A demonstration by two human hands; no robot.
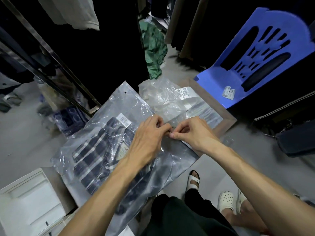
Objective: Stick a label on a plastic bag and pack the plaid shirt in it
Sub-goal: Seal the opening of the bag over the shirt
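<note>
A clear plastic bag [119, 106] lies slanted across the middle of the head view. Inside it is the folded dark plaid shirt [100, 150] with pale stripes. A white barcode label [125, 120] is stuck on the bag above the shirt. My left hand [148, 137] and my right hand [192, 132] meet at the bag's right edge, fingertips pinched on the plastic strip there. Both hands rest on top of the bag.
More clear bags [163, 97] and a strip of barcode labels [184, 92] lie behind the hands. A blue plastic chair [219, 86] with loose labels [229, 93] stands at the right. A white box [32, 201] is at the lower left. A metal rack [56, 65] is at the left.
</note>
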